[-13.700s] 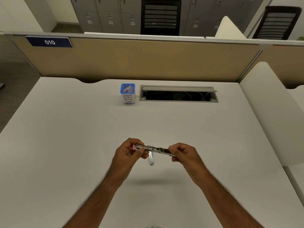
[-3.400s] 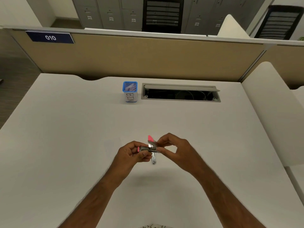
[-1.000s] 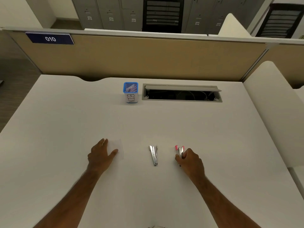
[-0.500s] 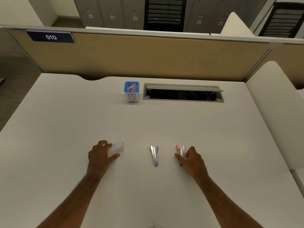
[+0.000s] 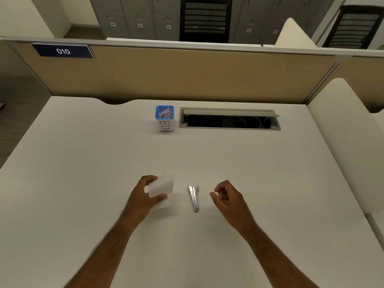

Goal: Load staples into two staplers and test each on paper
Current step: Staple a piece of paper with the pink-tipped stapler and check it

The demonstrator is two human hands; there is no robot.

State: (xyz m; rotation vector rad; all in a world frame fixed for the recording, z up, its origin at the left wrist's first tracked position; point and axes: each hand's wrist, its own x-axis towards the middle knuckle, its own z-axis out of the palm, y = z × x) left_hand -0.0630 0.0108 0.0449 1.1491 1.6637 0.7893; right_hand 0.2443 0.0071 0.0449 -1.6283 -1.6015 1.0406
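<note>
My left hand (image 5: 145,194) holds a small white sheet of paper (image 5: 162,188) lifted slightly off the desk (image 5: 83,163), thumb beneath and fingers behind it. A silver stapler (image 5: 194,197) lies on the desk between my hands, untouched, its arms slightly spread. My right hand (image 5: 227,194) hovers just right of it with fingers curled toward the thumb. The pink-tipped stapler does not show; the spot where it lay is covered by that hand.
A blue-rimmed cup labelled BIN (image 5: 164,119) with paper scraps stands at the back centre. Beside it is an open cable hatch (image 5: 229,119). A tan partition (image 5: 187,75) closes the far edge and a white divider (image 5: 342,132) the right side.
My left hand has picked the paper up from the desk and brought it toward the middle. My right hand has shifted slightly left and curled over where the pink-tipped stapler lay.
</note>
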